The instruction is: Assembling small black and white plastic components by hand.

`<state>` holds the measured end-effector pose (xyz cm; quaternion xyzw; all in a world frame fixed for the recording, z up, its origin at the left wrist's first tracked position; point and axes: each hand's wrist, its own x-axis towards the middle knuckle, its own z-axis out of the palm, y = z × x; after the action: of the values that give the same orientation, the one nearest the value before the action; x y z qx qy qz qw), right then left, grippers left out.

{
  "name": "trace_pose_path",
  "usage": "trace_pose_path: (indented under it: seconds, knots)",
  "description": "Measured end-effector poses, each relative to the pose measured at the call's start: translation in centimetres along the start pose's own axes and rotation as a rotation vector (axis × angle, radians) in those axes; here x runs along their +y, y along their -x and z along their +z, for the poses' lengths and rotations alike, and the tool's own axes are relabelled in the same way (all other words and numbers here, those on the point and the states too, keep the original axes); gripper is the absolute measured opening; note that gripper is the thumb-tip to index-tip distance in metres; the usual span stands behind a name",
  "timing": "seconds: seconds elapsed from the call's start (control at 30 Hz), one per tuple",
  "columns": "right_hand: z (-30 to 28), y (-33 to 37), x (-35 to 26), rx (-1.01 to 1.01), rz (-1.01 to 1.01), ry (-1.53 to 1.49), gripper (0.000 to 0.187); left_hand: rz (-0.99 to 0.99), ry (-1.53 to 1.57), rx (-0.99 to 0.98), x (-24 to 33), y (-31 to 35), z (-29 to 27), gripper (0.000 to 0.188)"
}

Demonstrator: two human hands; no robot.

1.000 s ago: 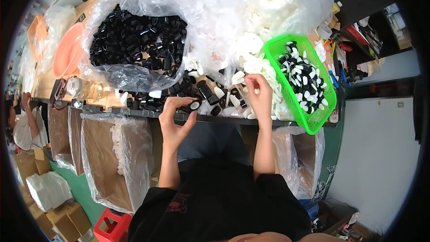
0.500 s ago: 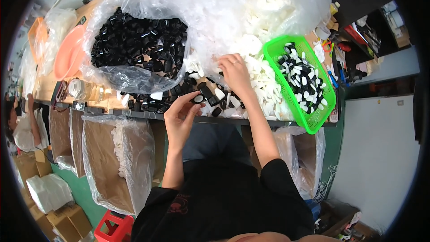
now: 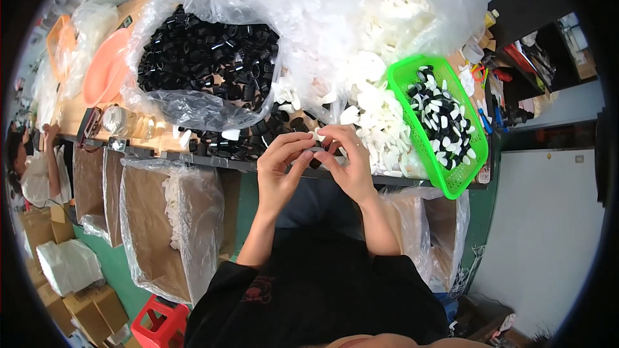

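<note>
Black plastic piece (image 3: 315,147), mostly covered by fingers, sits between a person's two hands just above the near edge of a workbench (image 3: 71,116). The left hand (image 3: 279,171) appears to pinch it between thumb and fingertips, while the right hand (image 3: 349,166) meets it from the right, thumb and fingers curled together; what that hand grips cannot be told. Both forearms (image 3: 260,235) reach in from the near side and converge, a pose that probably steadies so small a part. Far left, a clear plastic bag (image 3: 193,111) gapes around black parts (image 3: 200,58), apparently for easy reach. White pieces (image 3: 380,122) lie heaped right of centre, beside a green basket (image 3: 451,185) whose walls likely keep black-and-white pieces (image 3: 440,116) together.
</note>
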<state>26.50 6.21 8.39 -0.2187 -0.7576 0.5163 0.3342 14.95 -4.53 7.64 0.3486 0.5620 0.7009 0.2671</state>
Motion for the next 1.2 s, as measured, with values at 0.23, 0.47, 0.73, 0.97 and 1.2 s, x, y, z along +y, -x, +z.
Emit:
trace_pose_path:
  seconds: [0.23, 0.47, 0.73, 0.97, 1.2]
  knots:
    - [0.4, 1.3, 1.0, 0.016, 0.045, -0.013, 0.019, 0.033, -0.087, 0.014, -1.0, 0.6, 0.2, 0.017]
    - [1.1, 2.3, 1.3, 0.132, 0.038, 0.089, 0.017, 0.126, -0.262, 0.041, -1.7, 0.4, 1.8, 0.015]
    - [-8.8, 3.2, 3.4, 0.676, -0.182, 0.827, 0.025, 0.395, -1.217, 0.106, -5.6, -8.2, -7.0, 0.033]
    - [-10.0, 2.6, 4.1, 0.587, -0.053, 0.701, 0.031, 0.293, -1.354, 0.106, -9.0, -10.8, -13.3, 0.019]
    - [-3.7, 0.1, 7.4, 0.184, 0.048, 0.459, 0.023, 0.177, -0.923, 0.361, -6.0, -8.7, -11.5, 0.012]
